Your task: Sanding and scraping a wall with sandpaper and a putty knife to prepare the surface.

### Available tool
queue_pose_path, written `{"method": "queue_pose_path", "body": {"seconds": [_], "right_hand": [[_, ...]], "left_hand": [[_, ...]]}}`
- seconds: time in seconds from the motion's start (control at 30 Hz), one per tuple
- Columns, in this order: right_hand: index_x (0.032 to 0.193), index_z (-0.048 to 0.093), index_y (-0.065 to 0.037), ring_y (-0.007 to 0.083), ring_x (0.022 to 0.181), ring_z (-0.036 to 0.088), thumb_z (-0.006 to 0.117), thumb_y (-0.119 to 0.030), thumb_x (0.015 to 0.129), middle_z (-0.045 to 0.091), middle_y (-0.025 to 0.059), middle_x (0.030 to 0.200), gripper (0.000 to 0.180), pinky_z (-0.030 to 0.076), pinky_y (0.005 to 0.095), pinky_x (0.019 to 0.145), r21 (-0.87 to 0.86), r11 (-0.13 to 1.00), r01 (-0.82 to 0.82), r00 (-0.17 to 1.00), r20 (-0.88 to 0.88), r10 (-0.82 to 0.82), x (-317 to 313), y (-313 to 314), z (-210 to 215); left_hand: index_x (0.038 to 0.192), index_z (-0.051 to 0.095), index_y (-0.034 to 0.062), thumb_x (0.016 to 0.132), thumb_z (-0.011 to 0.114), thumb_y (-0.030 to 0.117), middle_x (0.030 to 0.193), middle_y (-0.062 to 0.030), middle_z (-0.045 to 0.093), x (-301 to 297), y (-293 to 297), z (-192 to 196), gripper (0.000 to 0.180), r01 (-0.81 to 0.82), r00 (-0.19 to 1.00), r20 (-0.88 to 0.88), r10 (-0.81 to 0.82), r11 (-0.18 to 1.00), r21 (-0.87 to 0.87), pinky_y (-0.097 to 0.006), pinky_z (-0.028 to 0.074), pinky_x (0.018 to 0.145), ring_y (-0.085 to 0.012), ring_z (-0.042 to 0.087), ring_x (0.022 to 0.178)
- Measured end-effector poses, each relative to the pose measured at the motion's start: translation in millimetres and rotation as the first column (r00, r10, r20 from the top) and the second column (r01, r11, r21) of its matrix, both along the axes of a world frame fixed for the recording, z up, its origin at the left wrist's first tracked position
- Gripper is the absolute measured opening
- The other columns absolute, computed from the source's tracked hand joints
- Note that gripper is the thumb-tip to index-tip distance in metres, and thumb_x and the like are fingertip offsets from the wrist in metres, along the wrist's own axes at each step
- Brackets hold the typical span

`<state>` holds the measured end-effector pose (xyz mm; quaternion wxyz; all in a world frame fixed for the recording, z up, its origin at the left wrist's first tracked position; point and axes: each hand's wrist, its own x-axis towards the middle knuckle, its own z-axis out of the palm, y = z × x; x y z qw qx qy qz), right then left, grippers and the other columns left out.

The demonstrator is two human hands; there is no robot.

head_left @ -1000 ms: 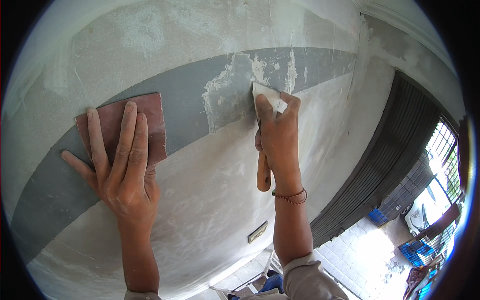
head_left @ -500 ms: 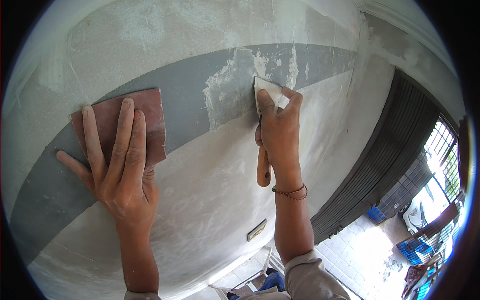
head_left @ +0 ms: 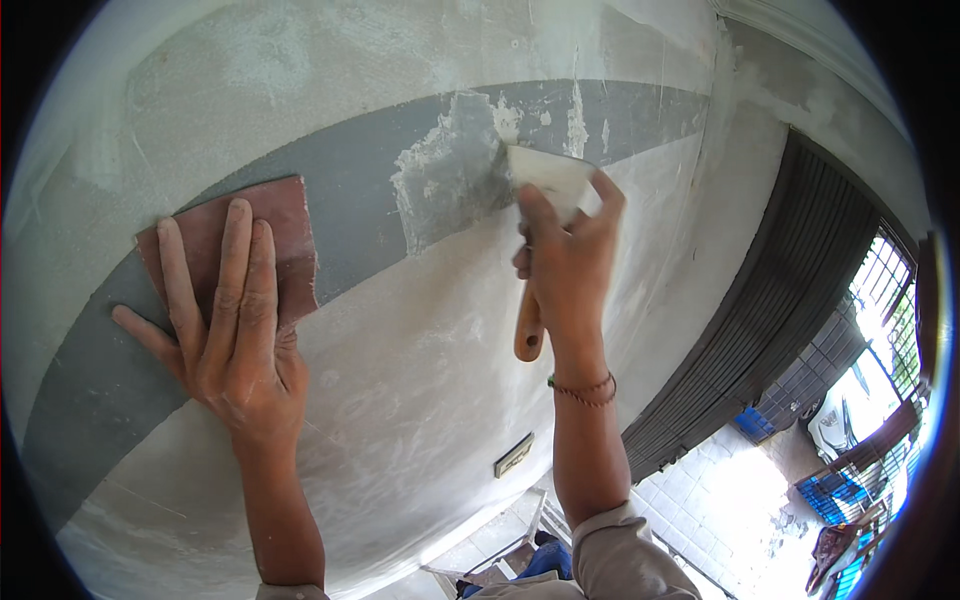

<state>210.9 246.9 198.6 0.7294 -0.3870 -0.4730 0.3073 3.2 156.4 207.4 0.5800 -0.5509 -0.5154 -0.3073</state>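
My left hand (head_left: 235,345) pins the reddish-brown sandpaper sheet (head_left: 270,235) flat, fingers spread, while my right hand (head_left: 565,275) grips the wooden-handled putty knife (head_left: 545,180), blade pressed against the grey wall stripe (head_left: 360,200) to spread filler.

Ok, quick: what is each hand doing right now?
Left hand: open, fingers flat on the brown sandpaper sheet against the wall.
Right hand: closed, holding the putty knife.

Whitish plastered wall (head_left: 420,400), dusty and streaked, with a grey band (head_left: 350,200) running across it. Patch of pale filler (head_left: 450,175) smeared over the band. Reddish-brown sandpaper sheet (head_left: 285,225) pressed flat on the band. Small socket plate (head_left: 513,455) lower down.
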Motion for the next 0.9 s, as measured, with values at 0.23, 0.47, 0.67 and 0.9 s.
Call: {"method": "queue_pose_path", "body": {"seconds": [0.23,0.47,0.67,0.9], "right_hand": [[0.088,0.054,-0.001,0.0286,0.06,0.056,0.061,0.0,0.08,0.057,0.0134,0.075,0.011,0.044,0.032,0.051,0.673,0.644,0.364,0.746,0.203,-0.634,-2.0,13.1,-12.4],[0.099,0.059,0.0,0.0276,0.068,0.062,0.065,-0.006,0.081,0.066,0.0157,0.081,0.02,0.047,0.0288,0.064,0.438,0.879,0.187,0.964,0.093,-0.251,6.3,41.3,-11.7],[0.087,0.063,-0.001,0.0245,0.064,0.058,0.067,-0.004,0.077,0.062,0.011,0.078,0.011,0.045,0.0283,0.06,0.584,0.8,0.141,0.946,0.159,-0.282,0.3,50.8,-0.7],[0.082,0.065,0.0,0.0122,0.065,0.056,0.068,-0.007,0.078,0.062,0.0057,0.076,0.009,0.044,0.0237,0.062,0.58,0.723,0.375,0.801,0.19,-0.567,-26.0,31.5,-5.4]], "left_hand": [[0.117,0.06,0.0221,0.085,0.053,0.023,0.127,0.0081,0.054,0.4,-0.2,0.7,0.032,0.005,0.999,0.038,-0.005,1.0,0.01,-0.058,-0.006,0.109,-0.0283,0.035,0.132],[0.116,0.061,0.0228,0.084,0.055,0.023,0.127,0.0089,0.054,3.5,0.4,0.3,0.032,0.017,0.999,0.036,-0.017,1.0,0.012,-0.058,-0.006,0.109,-0.0277,0.036,0.131],[0.115,0.062,0.0236,0.087,0.051,0.026,0.126,0.0097,0.055,5.9,-2.6,1.2,0.03,0.017,0.997,0.077,-0.017,1.0,-0.007,-0.059,-0.007,0.109,-0.0274,0.036,0.131],[0.118,0.06,0.0188,0.093,0.035,0.039,0.127,0.0066,0.055,0.1,-2.3,-1.1,0.041,-0.03,0.999,0.044,0.031,0.999,-0.033,-0.061,-0.001,0.108,-0.031,0.036,0.131]]}}
